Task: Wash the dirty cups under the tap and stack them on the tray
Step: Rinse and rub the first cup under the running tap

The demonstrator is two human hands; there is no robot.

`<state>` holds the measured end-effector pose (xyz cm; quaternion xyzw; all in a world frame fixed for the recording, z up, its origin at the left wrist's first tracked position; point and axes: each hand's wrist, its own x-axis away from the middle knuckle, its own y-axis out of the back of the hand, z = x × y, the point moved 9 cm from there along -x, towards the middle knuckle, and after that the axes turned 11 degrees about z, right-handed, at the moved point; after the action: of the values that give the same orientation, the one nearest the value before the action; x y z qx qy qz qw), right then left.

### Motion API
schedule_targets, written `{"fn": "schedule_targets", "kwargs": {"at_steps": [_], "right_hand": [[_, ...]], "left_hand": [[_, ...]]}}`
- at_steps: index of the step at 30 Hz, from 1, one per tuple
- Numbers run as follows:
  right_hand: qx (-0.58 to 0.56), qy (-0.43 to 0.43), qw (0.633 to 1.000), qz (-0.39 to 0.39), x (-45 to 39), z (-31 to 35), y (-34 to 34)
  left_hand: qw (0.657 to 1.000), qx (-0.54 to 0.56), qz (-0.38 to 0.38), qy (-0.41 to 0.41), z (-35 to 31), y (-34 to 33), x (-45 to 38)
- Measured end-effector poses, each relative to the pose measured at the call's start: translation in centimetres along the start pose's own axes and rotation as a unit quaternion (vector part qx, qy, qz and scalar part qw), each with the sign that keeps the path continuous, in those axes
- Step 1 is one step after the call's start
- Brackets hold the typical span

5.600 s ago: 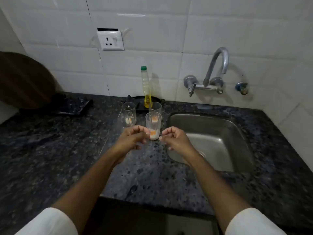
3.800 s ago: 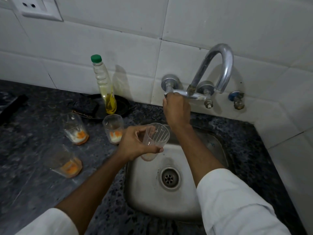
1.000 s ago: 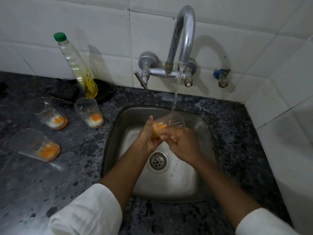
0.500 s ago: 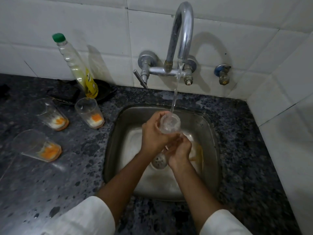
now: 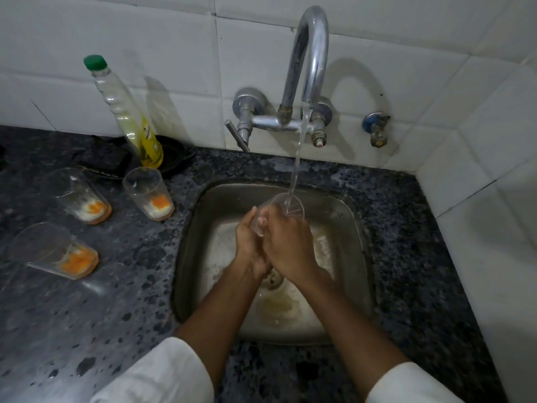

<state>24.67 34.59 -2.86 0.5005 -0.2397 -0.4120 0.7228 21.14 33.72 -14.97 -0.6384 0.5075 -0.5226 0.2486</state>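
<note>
Head view: both hands are over the steel sink, holding one clear plastic cup tilted on its side under the running tap. The water stream enters at the cup's open rim. The left hand has its fingers wrapped around the base end of the cup; the right hand is curled over the cup's wall from the other side, so both hands grip it.

Handling properties (judged from appearance):
- Weight: light. The wall looks thin and transparent, with fine ribs near the rim.
- Stiffness: likely flexible. A hard squeeze at mid-wall may buckle it.
- Surface: wet, therefore slippery.
- Fragility: probably low, though thin plastic can crack at the rim.

Recommended hold: grip near the base, where the wall is stiffest, and support the side with the other hand. Avoid pinching the rim alone.

Three more dirty cups stand on the dark granite surface left of the sink, each with orange and white residue at the bottom. A dish-soap bottle stands behind them against the tiled wall. No tray can be identified with certainty (a dark flat object lies under the bottle).
</note>
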Motion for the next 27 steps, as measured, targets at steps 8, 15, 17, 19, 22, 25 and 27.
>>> {"fn": "schedule_targets", "kwargs": {"at_steps": [8, 15, 17, 19, 22, 25, 27], "right_hand": [[0.239, 0.086, 0.907, 0.335, 2.0, -2.5, -2.8], [0.231, 0.101, 0.95, 0.185, 1.3, -0.4, -1.0], [0.131, 0.03, 0.977, 0.165, 0.3, -1.6, -0.1], [0.039, -0.033, 0.987, 0.151, -0.3, -3.0, 0.2], [0.036, -0.043, 0.989, 0.137, -0.3, -3.1, 0.5], [0.088, -0.034, 0.986, 0.134, 0.0, -2.7, 0.7], [0.086, -0.037, 0.987, 0.134, -0.1, -2.7, 0.6]], "left_hand": [[0.981, -0.16, -0.039, 0.102, 0.4, 0.7, 0.4], [0.931, -0.339, -0.05, 0.127, 0.0, 1.1, 0.4], [0.909, -0.415, -0.016, 0.033, -1.7, -0.3, 0.6], [0.876, -0.471, 0.076, -0.074, -3.1, -2.5, 1.1], [0.817, -0.538, 0.18, -0.103, -3.5, -3.0, 0.9], [0.732, -0.644, 0.207, -0.085, -2.7, -3.1, -0.1], [0.713, -0.659, 0.194, -0.143, -2.4, -3.5, -0.4]]}}
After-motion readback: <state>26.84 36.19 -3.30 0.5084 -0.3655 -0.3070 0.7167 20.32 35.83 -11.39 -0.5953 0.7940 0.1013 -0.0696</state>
